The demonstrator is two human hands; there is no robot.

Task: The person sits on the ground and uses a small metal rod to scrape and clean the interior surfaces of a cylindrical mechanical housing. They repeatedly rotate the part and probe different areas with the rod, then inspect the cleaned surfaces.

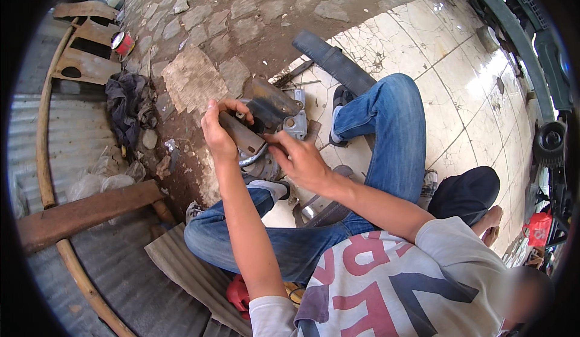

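My left hand is closed around a curved, dark brown metal plate with a hole near its lower end, held up above the tiles. The fingers of my right hand are bent and pressed together at the plate's lower right end; whatever they pinch is hidden. Just beyond the hands lies a similar curved, rusty metal piece. Beside it is a grey cast metal part with a round hole. A round grey metal part sits below the held plate, partly covered by it.
A long black rubber strip lies across the white tiles. Curved metal bands rest between my legs. A flat piece of cardboard and a dark cloth are on the ground at left. Another person's dark-clad knee is close at right.
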